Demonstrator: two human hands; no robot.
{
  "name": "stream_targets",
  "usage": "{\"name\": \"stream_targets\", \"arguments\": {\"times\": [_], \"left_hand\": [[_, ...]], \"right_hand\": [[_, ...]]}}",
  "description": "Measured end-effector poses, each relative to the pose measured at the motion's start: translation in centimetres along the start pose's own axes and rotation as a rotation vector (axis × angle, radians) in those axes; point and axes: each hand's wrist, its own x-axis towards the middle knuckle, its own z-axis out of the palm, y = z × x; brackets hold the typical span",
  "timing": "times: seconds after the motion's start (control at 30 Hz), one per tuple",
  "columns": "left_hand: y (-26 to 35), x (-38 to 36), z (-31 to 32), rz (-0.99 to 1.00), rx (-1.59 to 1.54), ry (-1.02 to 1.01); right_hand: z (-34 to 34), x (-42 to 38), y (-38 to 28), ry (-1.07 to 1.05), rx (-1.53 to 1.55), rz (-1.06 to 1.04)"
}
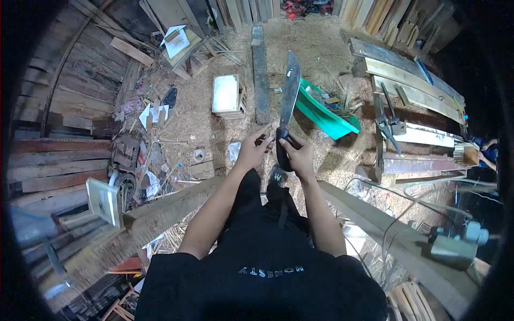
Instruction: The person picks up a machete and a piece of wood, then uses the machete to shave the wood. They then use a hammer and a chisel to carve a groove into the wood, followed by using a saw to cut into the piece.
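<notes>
A machete with a broad dark blade (290, 88) points up and away from me, its black handle low in the middle of the view. My right hand (300, 156) is wrapped round the handle, thumb near the base of the blade. Just left of it, my left hand (254, 148) has its fingers pinched together close to where blade and handle meet. What those fingers hold, if anything, is too small to make out. A green tub (326, 119) with scraps in it lies tilted behind the blade.
A long beam (176, 211) crosses in front of my body. A white-topped stool (226, 93) and a dark plank (259, 75) stand ahead on the shavings-covered floor. Boards on a bench (412, 77) are at the right, where another person's arm shows at the edge.
</notes>
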Motion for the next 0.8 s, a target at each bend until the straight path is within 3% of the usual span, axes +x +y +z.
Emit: {"name": "stream_targets", "arguments": {"times": [0.47, 0.53, 0.6, 0.63, 0.7, 0.8], "left_hand": [[-0.6, 19.5, -6.5, -0.063, 0.054, 0.021], [-0.1, 24.7, -8.5, 0.01, 0.097, 0.019], [-2.0, 27.0, -9.6, 0.375, 0.286, 0.159], [-0.6, 26.1, -10.3, 0.344, 0.278, 0.146], [3.4, 30.4, -13.1, -0.027, 0.057, -0.007], [5.8, 34.4, -16.0, -0.085, 0.079, -0.047]], "right_hand": [[3.9, 18.0, -3.4, -0.029, 0.075, 0.139], [5.6, 22.6, -6.1, -0.007, 0.047, 0.113], [6.8, 24.5, -7.4, 0.002, -0.196, 0.062], [7.2, 24.0, -6.8, 0.002, -0.204, 0.096], [9.3, 28.8, -8.1, 0.089, 0.116, 0.115], [10.2, 32.2, -11.3, 0.084, 0.154, 0.11]]}}
